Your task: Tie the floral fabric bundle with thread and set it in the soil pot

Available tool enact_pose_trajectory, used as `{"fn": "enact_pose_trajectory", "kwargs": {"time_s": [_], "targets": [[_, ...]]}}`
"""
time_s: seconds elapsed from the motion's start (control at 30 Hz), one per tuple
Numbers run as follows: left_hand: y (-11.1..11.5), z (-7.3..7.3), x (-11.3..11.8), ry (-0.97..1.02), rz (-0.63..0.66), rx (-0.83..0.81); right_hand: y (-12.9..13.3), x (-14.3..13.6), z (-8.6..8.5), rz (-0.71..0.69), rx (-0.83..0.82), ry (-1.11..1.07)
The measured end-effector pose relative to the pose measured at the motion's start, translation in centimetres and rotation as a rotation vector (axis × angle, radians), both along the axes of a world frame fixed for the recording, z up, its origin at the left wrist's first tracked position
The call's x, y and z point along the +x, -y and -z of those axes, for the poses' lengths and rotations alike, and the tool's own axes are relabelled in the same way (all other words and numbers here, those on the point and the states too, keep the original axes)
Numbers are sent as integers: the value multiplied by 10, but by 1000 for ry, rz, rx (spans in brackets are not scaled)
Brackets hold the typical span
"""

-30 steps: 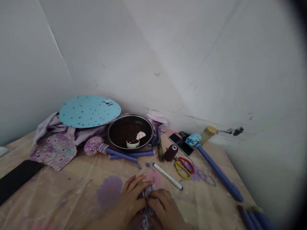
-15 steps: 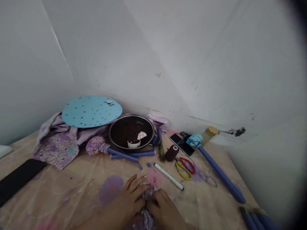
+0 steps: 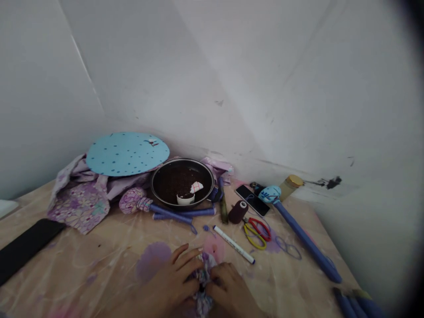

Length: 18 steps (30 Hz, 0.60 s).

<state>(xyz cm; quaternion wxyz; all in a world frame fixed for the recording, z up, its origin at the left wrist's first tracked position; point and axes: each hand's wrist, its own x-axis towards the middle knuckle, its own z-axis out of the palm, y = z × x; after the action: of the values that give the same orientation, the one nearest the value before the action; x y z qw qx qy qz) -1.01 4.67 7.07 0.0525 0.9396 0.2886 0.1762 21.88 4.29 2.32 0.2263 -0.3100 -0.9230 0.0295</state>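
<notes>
Low in the centre, a crumpled purple-and-white floral cloth (image 3: pixel 207 261) is bunched on the table between my two hands. My left hand (image 3: pixel 180 274) holds its left side, thumb pressed in and the other fingers bent over its edge. Against the right side my right hand (image 3: pixel 231 285) pinches the fabric with curled fingers. A small dark spot shows in the folds between the thumbs; I cannot tell what it is. Just beyond my hands lies a white marker (image 3: pixel 233 244) with dark blue ends.
Red-and-yellow-handled snips (image 3: pixel 256 234), a dark thread spool (image 3: pixel 238 212) and a phone (image 3: pixel 252 200) lie right of centre. A black pan (image 3: pixel 172 185) holds dark crumbs and a broken cup. Blue-wrapped sticks (image 3: pixel 309 243), a blue dotted oval (image 3: pixel 127 153) and floral fabric (image 3: pixel 82 205) surround them.
My fingers have shifted slightly on the cloth. The hands sit a little further apart, and more of the fabric, with a dark spot, shows between them.
</notes>
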Motion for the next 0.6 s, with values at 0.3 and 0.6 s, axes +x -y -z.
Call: {"fn": "enact_pose_trajectory", "kwargs": {"time_s": [0.3, 0.6], "targets": [[-5, 5, 5, 17, -75, -51, -5, -3, -7, -24, -12, 99], [-8, -18, -1, 33, -77, -138, -9, 8, -8, 145, -233, -183]]}}
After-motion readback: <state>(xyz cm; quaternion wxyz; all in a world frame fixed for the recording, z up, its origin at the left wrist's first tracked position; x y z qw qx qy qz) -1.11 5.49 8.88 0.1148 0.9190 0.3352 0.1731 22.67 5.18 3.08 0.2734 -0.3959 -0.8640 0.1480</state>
